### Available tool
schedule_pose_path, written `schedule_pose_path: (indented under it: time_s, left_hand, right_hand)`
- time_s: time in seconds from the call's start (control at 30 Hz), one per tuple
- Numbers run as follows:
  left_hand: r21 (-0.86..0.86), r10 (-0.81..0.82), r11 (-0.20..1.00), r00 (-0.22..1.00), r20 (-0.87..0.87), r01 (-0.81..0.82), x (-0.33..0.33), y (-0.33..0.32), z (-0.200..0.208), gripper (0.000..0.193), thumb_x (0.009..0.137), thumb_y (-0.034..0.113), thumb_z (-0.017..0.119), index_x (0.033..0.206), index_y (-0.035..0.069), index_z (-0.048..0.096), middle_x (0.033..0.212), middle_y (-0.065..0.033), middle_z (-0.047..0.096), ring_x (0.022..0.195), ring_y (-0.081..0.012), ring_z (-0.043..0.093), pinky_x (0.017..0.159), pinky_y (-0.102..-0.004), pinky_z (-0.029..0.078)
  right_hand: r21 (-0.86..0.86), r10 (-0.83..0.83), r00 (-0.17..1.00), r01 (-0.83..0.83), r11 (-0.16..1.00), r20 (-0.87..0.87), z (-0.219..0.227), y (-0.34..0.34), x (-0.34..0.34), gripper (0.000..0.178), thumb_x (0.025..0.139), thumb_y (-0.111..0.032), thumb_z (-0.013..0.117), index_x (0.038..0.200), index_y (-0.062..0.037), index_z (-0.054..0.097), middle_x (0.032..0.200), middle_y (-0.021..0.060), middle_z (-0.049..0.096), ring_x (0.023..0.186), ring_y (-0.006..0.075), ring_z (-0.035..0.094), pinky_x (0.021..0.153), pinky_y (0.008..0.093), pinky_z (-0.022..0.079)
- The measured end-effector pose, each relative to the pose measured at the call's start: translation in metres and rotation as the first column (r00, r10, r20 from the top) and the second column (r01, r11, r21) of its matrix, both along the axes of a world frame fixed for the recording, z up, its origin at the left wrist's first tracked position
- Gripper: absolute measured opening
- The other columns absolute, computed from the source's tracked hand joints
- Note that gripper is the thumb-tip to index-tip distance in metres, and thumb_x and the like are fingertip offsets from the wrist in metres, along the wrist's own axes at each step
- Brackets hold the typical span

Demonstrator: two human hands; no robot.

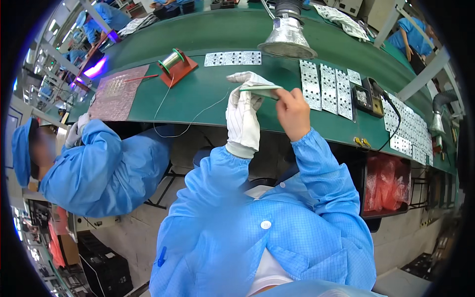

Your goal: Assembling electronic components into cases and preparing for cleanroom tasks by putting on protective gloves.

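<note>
A thin circuit board, seen nearly edge-on with a green rim, is held up between my two hands above the front of the bench. My left hand, in a white striped glove, closes on its left part. At the right end, the bare fingers of my right hand pinch the board. A loose solder wire runs from the spool on a red stand, sags past the bench edge and rises beside my left glove. Whether the glove touches the wire, I cannot tell.
Panels of boards lie at the back and to the right. A soldering-iron holder with a black cable stands among them. A metal fume hood hangs overhead. On the left, a co-worker in blue sits by a bubble-wrap sheet.
</note>
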State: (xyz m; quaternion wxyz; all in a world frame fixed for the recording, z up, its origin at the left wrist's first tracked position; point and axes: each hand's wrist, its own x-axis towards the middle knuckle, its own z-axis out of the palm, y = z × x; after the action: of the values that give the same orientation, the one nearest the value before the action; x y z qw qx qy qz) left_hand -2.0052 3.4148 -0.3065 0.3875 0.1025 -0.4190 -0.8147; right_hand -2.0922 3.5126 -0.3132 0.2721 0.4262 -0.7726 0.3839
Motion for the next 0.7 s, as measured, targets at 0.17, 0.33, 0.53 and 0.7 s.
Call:
schedule_pose_path:
  time_s: [0.17, 0.33, 0.53, 0.7]
  left_hand:
    - [0.063, -0.089, 0.994, 0.994, -0.071, 0.093, 0.007, -0.002, 0.002, 0.030, 0.100, 0.026, 0.046, 0.119, 0.002, 0.049, 0.111, -0.0088, 0.057, 0.100, -0.0145, 0.056, 0.086, -0.0300, 0.047]
    - [-0.438, 0.046, 0.899, 0.992, 0.113, 0.008, 0.016, 0.018, 0.014, 0.026, 0.099, 0.015, 0.044, 0.118, -0.001, 0.051, 0.108, -0.0067, 0.057, 0.097, -0.0122, 0.055, 0.083, -0.0257, 0.045]
    - [-0.972, 0.142, 0.133, 0.974, -0.174, -0.193, 0.015, -0.009, 0.011, 0.021, 0.080, 0.003, 0.065, 0.099, 0.003, 0.057, 0.085, -0.0106, 0.060, 0.076, -0.0264, 0.059, 0.073, -0.0332, 0.045]
    - [-0.791, 0.350, 0.583, 0.936, 0.041, -0.184, -0.001, 0.015, -0.031, 0.019, 0.086, 0.015, 0.064, 0.100, 0.007, 0.054, 0.085, -0.0112, 0.059, 0.076, -0.0315, 0.057, 0.071, -0.0396, 0.044]
  right_hand:
    - [0.065, 0.014, 0.998, -0.010, 0.998, -0.066, 0.008, -0.001, -0.001, 0.019, 0.074, 0.000, 0.063, 0.089, -0.0093, 0.069, 0.071, 0.0103, 0.045, 0.058, 0.0273, 0.053, 0.050, 0.0383, 0.044]
    - [0.072, 0.032, 0.977, -0.048, 0.996, 0.213, -0.014, -0.008, -0.026, 0.019, 0.080, -0.002, 0.060, 0.094, -0.0088, 0.069, 0.075, 0.0120, 0.059, 0.063, 0.0199, 0.059, 0.053, 0.0320, 0.047]
    - [-0.519, 0.542, 0.244, -0.157, 0.840, 0.804, 0.034, -0.008, -0.020, 0.019, 0.089, -0.005, 0.055, 0.104, 0.0006, 0.066, 0.086, 0.0068, 0.067, 0.073, 0.0133, 0.062, 0.062, 0.0256, 0.050]
    - [-0.912, 0.913, -0.082, -0.141, 0.386, 0.400, 0.066, -0.022, 0.019, 0.027, 0.092, -0.013, 0.051, 0.110, 0.0049, 0.062, 0.103, 0.0083, 0.066, 0.091, 0.0178, 0.063, 0.085, 0.0271, 0.049]
